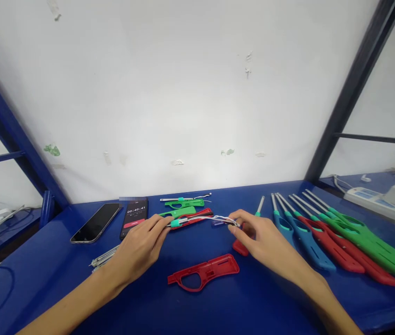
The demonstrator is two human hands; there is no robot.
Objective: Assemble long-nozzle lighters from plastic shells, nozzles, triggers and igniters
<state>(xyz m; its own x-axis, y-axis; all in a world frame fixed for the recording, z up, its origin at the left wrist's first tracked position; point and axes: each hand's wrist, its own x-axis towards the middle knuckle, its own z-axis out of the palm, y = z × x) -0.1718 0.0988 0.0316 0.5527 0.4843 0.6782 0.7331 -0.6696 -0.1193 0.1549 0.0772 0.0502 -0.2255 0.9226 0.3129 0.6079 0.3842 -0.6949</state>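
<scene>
My left hand (143, 242) pinches a lighter's metal nozzle tube near its teal collar (175, 223), above the blue table. Thin white and dark wires (214, 217) run from the collar to my right hand (253, 232). There the closed fingers grip the wire end beside a small purple part (218, 223); the exact piece between the fingertips is partly hidden. Below the hands lies a red lighter handle half (214, 270), inner side up. Behind the wires rest another red handle half (200, 215) and green handle halves (183, 203). A red lighter (241, 247) is partly covered by my right hand.
Several blue, red and green lighters (337, 228) lie in a row at the right. Two phones (97, 222) are at the left, one showing a timer (136, 211). Metal tubes (104, 257) lie beside my left wrist. A power strip (382, 204) sits far right.
</scene>
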